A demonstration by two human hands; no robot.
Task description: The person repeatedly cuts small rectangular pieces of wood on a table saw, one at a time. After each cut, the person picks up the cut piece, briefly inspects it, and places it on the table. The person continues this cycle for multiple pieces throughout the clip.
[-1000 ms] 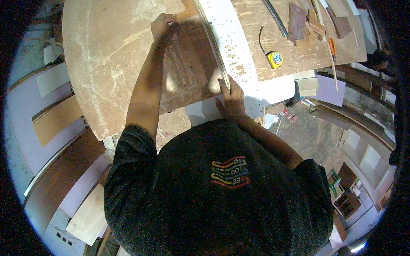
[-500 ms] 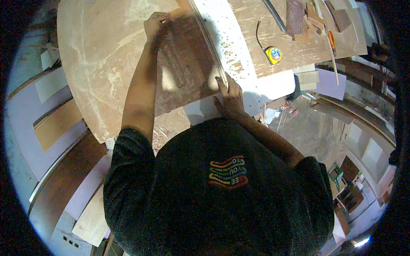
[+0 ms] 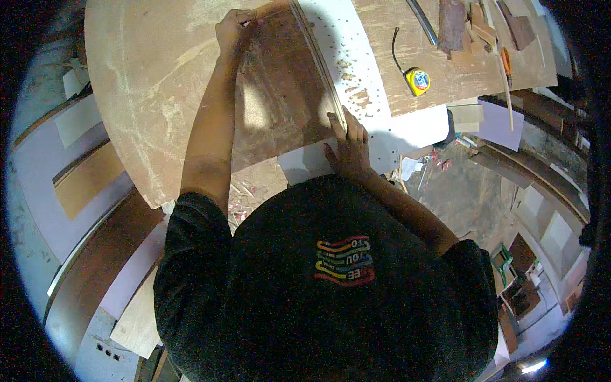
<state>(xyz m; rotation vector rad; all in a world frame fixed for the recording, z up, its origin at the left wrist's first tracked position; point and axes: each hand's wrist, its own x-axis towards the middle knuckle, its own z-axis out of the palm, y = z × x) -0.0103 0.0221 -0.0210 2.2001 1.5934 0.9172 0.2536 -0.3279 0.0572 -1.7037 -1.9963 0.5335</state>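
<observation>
A large brown wooden board (image 3: 153, 83) lies before me, with a dark shadow over its right part. Across it runs a long, thin pale strip (image 3: 321, 60), from the top edge of the view down toward me, along the edge of a white, spotted panel (image 3: 363, 83). My right hand (image 3: 350, 146) is at the strip's near end, fingers on both sides of it. Farther off, my left hand (image 3: 233, 28) is closed above the board. An orange-brown piece shows beside its fingertips, but what they grip is hidden.
Right of the white panel lies a yellow tape measure (image 3: 417, 81) with a dark strap. Beyond it are a dark metal bar (image 3: 423, 22), wood offcuts (image 3: 452, 25) and an orange-handled tool (image 3: 506, 62). Boards (image 3: 95, 248) lean at the left. Scraps litter the floor (image 3: 471, 178).
The view has shifted slightly, so the bench and tape measure appear farther right. Both hands keep nearly the same places on the work, and the strip remains along the white panel.
</observation>
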